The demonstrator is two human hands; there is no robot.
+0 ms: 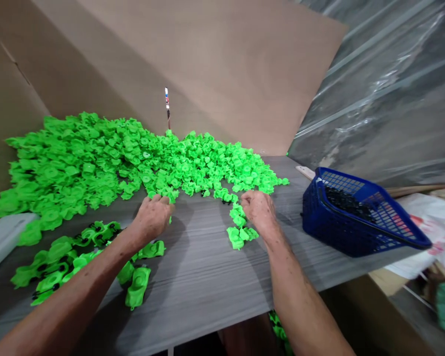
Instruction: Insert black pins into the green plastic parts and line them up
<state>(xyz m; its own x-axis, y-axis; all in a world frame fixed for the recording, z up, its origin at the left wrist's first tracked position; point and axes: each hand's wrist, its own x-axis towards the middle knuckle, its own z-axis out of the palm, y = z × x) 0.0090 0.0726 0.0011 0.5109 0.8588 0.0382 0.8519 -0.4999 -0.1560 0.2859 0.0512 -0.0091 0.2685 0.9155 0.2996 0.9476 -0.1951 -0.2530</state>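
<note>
Gray tabletop under a wide heap of green plastic parts, with a blue basket of black pieces off to the right. Left hand and right hand curled at the heap's front edge, well apart; any grip on the parts impossible to tell.

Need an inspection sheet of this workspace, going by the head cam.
surface: grey wood-grain tabletop
job's things: large heap of bright green plastic parts; green parts with black pieces lie separately, nearer at left
clutter: blue mesh basket holding small black parts; more green parts below the near edge
grippers: none; left hand curled at the heap's near edge; right hand curled beside a small green trail
cables: nothing seen
surroundings: cardboard panels behind; clear plastic sheeting at right; white printed bag lower right
</note>
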